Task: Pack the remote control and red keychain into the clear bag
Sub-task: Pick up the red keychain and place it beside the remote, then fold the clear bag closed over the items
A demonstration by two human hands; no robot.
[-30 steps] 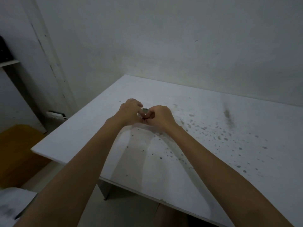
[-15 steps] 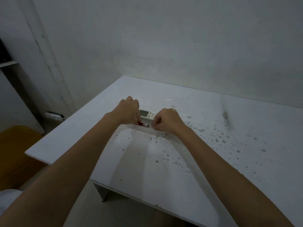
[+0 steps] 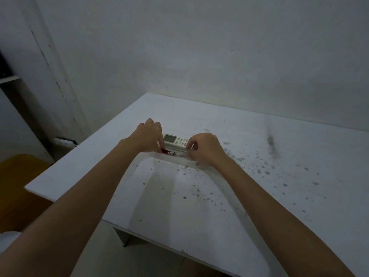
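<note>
A white remote control (image 3: 175,140) with a small screen lies flat on the white table (image 3: 259,176), between my two hands. Just in front of it lies the red keychain (image 3: 166,151), its short metal chain trailing right. Both seem to lie under the film of the clear bag (image 3: 177,160), whose near edge shows as a pale strip running from hand to hand. My left hand (image 3: 148,139) pinches the left end of that strip. My right hand (image 3: 205,148) pinches the right end. The far side of the bag is hard to make out.
The table is speckled with dark spots on its right half and meets a grey wall at the back. Its left and near edges drop to the floor. A yellow-brown seat (image 3: 18,188) stands at lower left, and a white box (image 3: 64,141) sits low against the wall.
My hands were pressed together a second ago. They have slid apart along the bag's near edge, uncovering the remote control and the red keychain.
</note>
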